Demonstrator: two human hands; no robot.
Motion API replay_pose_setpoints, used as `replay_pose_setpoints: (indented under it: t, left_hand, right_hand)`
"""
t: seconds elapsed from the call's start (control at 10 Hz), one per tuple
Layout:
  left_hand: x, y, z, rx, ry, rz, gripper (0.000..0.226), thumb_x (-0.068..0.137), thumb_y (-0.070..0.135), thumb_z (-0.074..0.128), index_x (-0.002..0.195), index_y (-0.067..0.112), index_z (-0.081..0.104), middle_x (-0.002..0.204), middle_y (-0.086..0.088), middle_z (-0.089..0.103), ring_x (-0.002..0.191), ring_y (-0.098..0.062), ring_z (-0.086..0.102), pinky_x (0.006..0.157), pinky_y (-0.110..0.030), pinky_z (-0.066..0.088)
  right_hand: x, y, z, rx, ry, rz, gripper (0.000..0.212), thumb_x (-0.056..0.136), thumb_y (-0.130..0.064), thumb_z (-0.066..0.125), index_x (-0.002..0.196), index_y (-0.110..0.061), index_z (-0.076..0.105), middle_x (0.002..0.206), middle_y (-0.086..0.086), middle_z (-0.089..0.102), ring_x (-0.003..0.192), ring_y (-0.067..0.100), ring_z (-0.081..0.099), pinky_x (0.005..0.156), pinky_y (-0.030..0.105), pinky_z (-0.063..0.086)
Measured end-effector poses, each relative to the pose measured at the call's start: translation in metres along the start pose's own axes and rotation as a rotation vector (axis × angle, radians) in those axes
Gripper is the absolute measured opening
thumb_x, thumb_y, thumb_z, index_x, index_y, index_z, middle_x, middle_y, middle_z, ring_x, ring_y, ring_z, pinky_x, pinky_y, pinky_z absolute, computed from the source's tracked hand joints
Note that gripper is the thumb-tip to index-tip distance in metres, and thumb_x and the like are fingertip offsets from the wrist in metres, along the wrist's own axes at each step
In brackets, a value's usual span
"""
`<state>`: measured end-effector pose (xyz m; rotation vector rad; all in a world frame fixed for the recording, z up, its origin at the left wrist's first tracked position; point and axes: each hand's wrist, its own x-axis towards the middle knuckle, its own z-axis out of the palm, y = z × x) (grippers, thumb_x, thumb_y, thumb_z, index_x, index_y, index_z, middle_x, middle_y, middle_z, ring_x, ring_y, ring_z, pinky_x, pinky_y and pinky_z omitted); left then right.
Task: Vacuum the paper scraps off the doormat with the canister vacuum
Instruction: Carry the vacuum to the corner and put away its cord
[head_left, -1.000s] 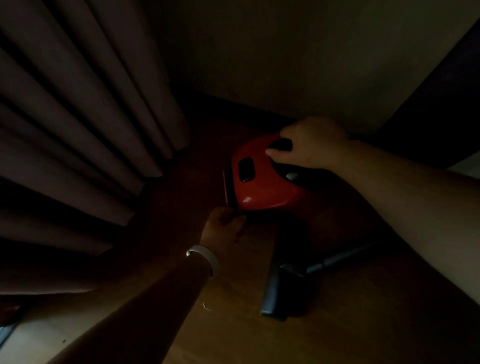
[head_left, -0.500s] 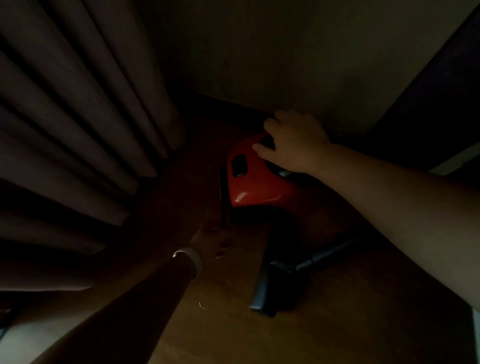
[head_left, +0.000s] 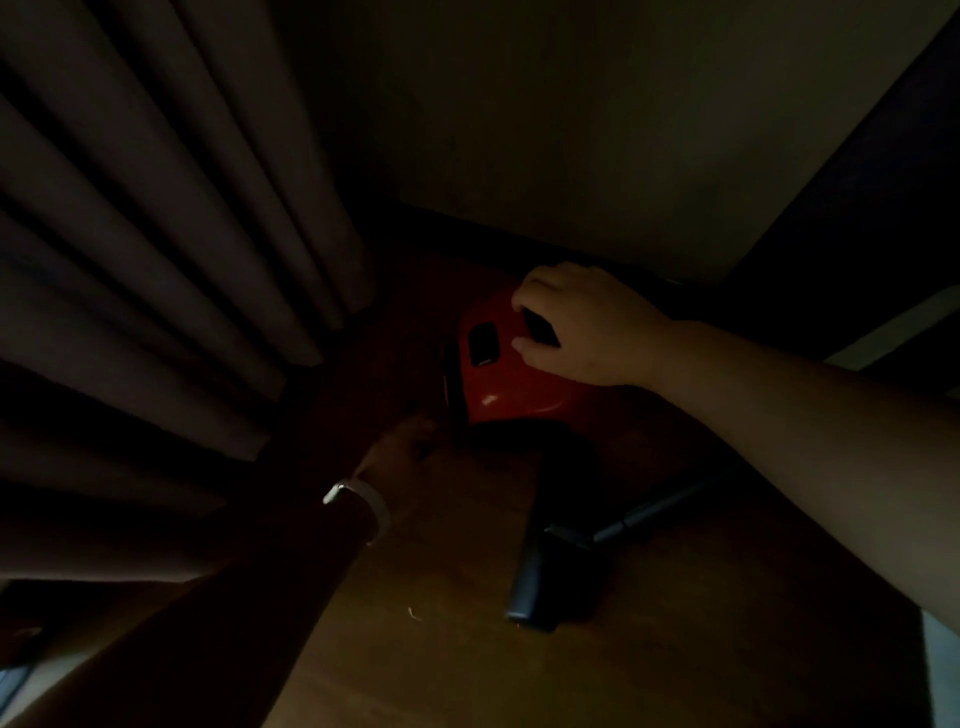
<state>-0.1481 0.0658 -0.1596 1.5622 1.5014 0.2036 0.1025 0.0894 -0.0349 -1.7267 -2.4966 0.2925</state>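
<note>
Vacuum (head_left: 498, 374): red, middle of frame, on the floor (head_left: 467, 649).
Right hand (head_left: 592, 327): you hold its top handle (head_left: 540, 328), likely to carry it.
Left hand (head_left: 402, 452): beside it; grip too dark to tell.

In the gloom we cannot tell how the left hand (head_left: 402, 452) lies. The right hand (head_left: 587, 327) covers the far right side of the canister vacuum (head_left: 493, 374). The wand (head_left: 649, 512) fades into shadow rightward. A pale speck (head_left: 414, 614), perhaps paper, is too small to tell.

Both arms reach forward; right grip (head_left: 582, 327) curled, left grip (head_left: 405, 452) low in shadow
</note>
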Motion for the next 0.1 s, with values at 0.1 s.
replay_pose_setpoints:
  t: [0.1]
  left_hand:
    - [-0.0165,0.0267,-0.0286,-0.076,0.029,0.088,0.038,0.084,0.021,0.068,0.121,0.019,0.059,0.108,0.005,0.062,0.101,-0.015,0.060,0.097,-0.034,0.048]
  right_hand:
    - [-0.0083,-0.0107,-0.0227,0.110,-0.008,0.079,0.047,0.095,-0.045,0.059,0.132,-0.017,0.055,0.130,0.002,0.055,0.117,0.021,0.051,0.097,0.037,0.044]
